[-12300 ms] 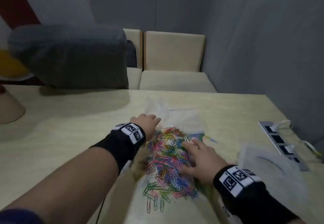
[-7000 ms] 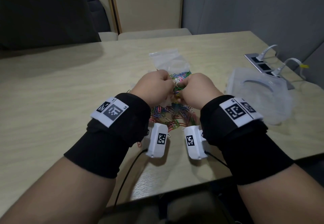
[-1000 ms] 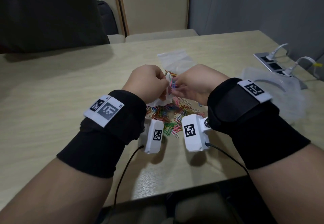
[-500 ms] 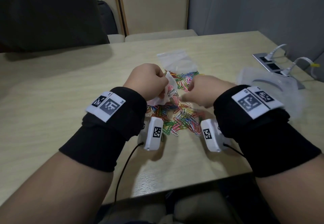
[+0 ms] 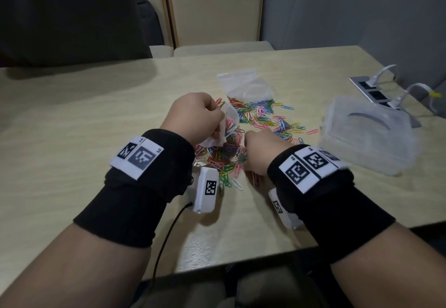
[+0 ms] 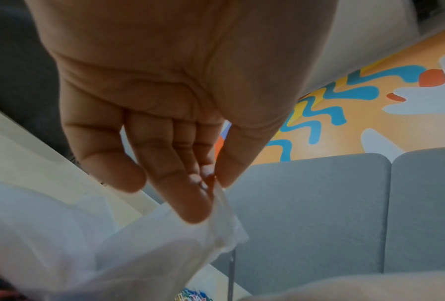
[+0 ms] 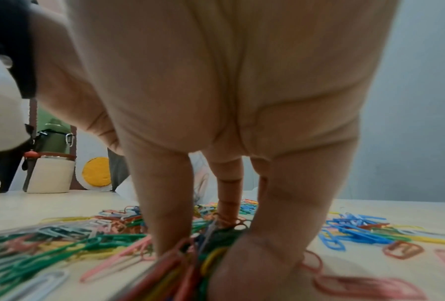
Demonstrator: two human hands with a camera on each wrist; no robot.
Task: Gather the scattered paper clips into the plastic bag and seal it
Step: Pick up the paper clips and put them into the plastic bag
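Several coloured paper clips (image 5: 260, 114) lie scattered across the beige table (image 5: 96, 138). My left hand (image 5: 220, 124) holds a small clear plastic bag (image 5: 225, 129) just above the pile; a few clips show inside it. In the left wrist view thumb and fingers of the left hand (image 6: 216, 189) pinch the bag (image 6: 113, 244) at its rim. My right hand (image 5: 251, 153) is down on the near part of the pile. In the right wrist view the right hand (image 7: 200, 262) pinches a bunch of paper clips (image 7: 180, 272) between thumb and fingers against the table.
A second clear zip bag (image 5: 243, 85) lies flat beyond the clips. A clear plastic box (image 5: 366, 136) stands at the right, with a socket panel (image 5: 371, 90) and white cables behind it. Two chairs (image 5: 214, 13) stand at the far edge. The near table edge is close to my wrists.
My right hand has left the bag's mouth and dropped onto the near pile, closing on a bunch of clips. The left hand still holds the bag in about the same place.
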